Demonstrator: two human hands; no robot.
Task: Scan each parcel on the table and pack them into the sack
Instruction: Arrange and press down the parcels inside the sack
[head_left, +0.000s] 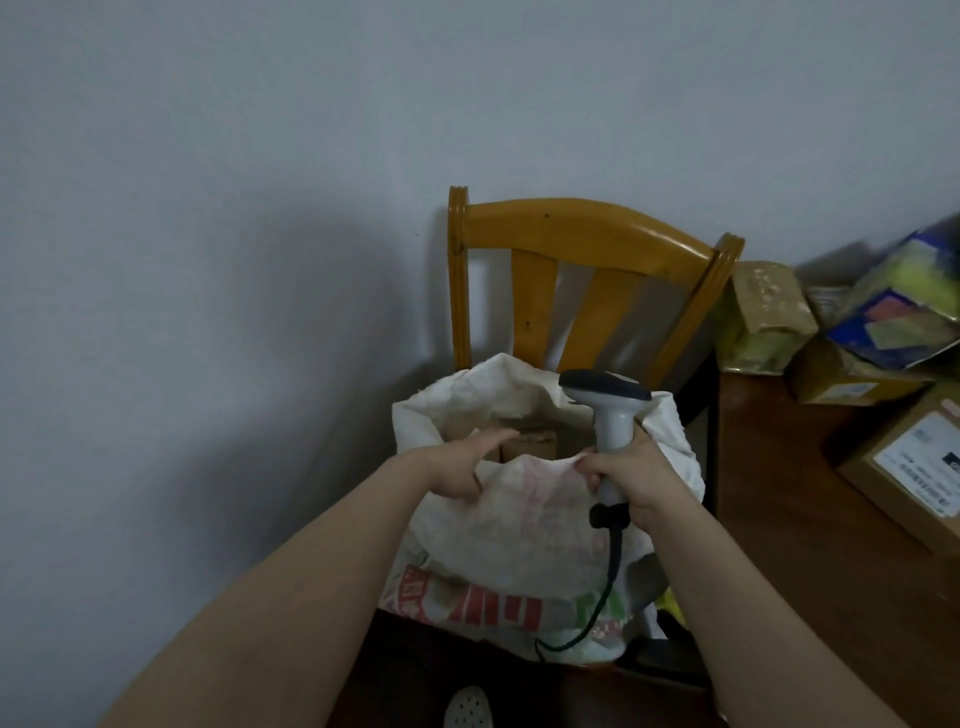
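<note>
The person is working at the packing step, between parcels. The sack (519, 535) is sitting on a chair (587, 234) just left of the worktop (779, 519), its mouth gaping upward, and both hands are holding its near rim. The left hand (462, 465) is pinching the rim between thumb and fingers, the fingers reaching over the edge into the opening. The right hand (636, 478) is wrapping round the handle of the scanner (605, 389), head pointing up and left, while its fingertips seem to be catching the same rim; the cable (608, 587) is trailing down the front of the sack. A brown box (524, 441) is lying inside the mouth, so at least one parcel is likely packed.

Several parcels are waiting on the worktop: a labelled carton (904, 467) nearest, a yellow one (841, 387) behind it, a taped bundle (763, 317) by the chair back, and a blue bag (904, 306) on top, blurred.

The next move is probably calling for the left hand to let go of the rim and fetch a parcel from the worktop, turning its label towards the scanner. The soft rim is likely to slump once released, so the mouth may be needing reopening before the drop.
</note>
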